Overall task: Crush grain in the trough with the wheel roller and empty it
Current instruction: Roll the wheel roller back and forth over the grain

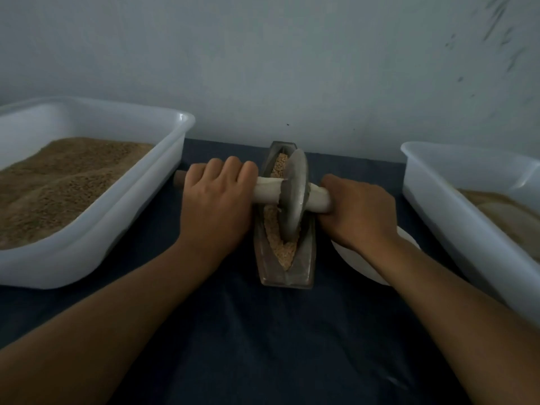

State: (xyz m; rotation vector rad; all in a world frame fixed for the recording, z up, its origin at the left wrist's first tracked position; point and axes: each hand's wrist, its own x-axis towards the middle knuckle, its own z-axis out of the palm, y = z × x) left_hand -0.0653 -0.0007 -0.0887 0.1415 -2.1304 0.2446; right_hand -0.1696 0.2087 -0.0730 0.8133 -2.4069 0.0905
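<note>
Dim, flat light with a cool cast, soft focus throughout, faint shadows, and wide-angle bending at the edges.

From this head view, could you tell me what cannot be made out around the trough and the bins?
- White plate: mostly hidden by the right hand and forearm.
- Right bin: cut off by the frame edge; contents dim.
- Trough floor: hidden under grain and the wheel.
- Handle's right end: hidden inside the right hand.
- Left bin: cut off at the left edge.

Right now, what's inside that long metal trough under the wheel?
The trough holds pale grain, in front of and behind the wheel standing in it. The wheel hides the grain beneath its rim, so whether that is crushed cannot be seen.
</note>
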